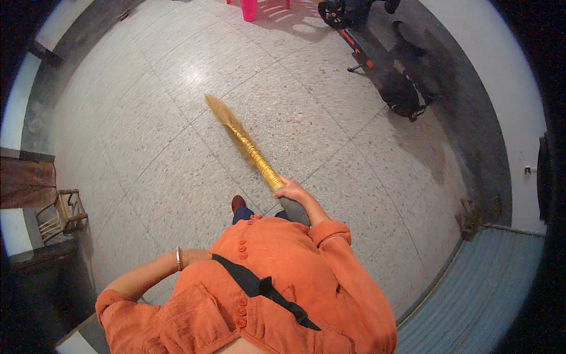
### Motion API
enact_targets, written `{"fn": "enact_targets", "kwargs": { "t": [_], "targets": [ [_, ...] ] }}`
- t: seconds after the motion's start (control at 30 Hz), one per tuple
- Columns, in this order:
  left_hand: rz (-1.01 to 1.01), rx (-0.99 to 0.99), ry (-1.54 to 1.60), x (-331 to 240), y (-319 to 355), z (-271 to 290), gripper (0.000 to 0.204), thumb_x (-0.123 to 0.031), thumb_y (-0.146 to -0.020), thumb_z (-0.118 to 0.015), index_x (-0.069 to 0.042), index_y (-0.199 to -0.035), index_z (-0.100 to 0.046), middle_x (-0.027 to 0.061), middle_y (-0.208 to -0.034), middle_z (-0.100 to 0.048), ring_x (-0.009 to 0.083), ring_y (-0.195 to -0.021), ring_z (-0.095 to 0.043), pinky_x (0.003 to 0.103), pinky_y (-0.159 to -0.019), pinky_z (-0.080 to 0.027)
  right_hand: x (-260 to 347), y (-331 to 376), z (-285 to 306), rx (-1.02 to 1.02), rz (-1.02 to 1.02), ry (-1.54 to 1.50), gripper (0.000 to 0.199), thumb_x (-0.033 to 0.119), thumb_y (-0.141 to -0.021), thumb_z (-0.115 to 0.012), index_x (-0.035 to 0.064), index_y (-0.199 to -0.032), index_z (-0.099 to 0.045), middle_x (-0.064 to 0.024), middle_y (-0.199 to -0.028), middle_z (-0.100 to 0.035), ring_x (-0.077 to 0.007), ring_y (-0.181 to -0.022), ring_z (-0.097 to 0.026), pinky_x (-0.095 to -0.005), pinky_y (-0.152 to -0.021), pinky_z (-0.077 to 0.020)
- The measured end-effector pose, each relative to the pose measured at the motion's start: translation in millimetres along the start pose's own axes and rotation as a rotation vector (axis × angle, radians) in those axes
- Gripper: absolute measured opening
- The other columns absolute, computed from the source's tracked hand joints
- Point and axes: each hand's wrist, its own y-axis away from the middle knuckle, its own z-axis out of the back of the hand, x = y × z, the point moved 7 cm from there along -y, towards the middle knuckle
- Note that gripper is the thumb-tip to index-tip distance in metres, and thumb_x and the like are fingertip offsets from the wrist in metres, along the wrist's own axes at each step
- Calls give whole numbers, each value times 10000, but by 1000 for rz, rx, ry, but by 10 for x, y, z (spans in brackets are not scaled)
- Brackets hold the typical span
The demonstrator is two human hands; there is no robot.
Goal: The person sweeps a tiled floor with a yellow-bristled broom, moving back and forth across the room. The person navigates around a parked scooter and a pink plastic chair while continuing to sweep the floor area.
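My right hand [290, 191] is closed around a soft grass broom [253, 152], low on its ribbed yellow binding. A grey end of the handle [294, 210] passes below the hand. The straw bristles [219, 110] point forward and left, over or on the speckled floor; whether they touch it I cannot tell. My left hand [197, 256], with a bangle at its wrist, is tucked against the orange shirt [265, 245] beside a black strap [242, 274]. Its fingers are hidden. One reddish-brown shoe [238, 203] shows below the broom.
A black two-wheeled vehicle with red marks [359, 50] stands at the far right, near the wall. Something pink [249, 10] is at the far edge. On the left is a wooden chair-like frame [71, 211]. A blue ridged surface [477, 289] spans the near right.
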Motion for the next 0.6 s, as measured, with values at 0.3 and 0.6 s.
{"fn": "enact_targets", "kwargs": {
  "t": [0.3,0.6],
  "targets": [
    [-58,176,-214,411,-62,-72,305,-256,-711,-551,44,-658,-548,230,-687,-550,343,-594,-547,398,-503,-410,-381,1086,842,-315,-85,-151,873,135,-590,-734,24,-1339,-299,-82,-983,-586,-151,-823,-566,-265,-715,-455],
    [10,249,-301,190,-244,8,279,-266,-694,-556,10,-661,-572,212,-684,-571,369,-617,-556,416,-504,-412,-1752,1458,1681,-788,-356,-530,581,140,-571,-729,59,-1098,-500,-61,-907,-571,-192,-764,-554,-315,-663,-458]
  ]
}}
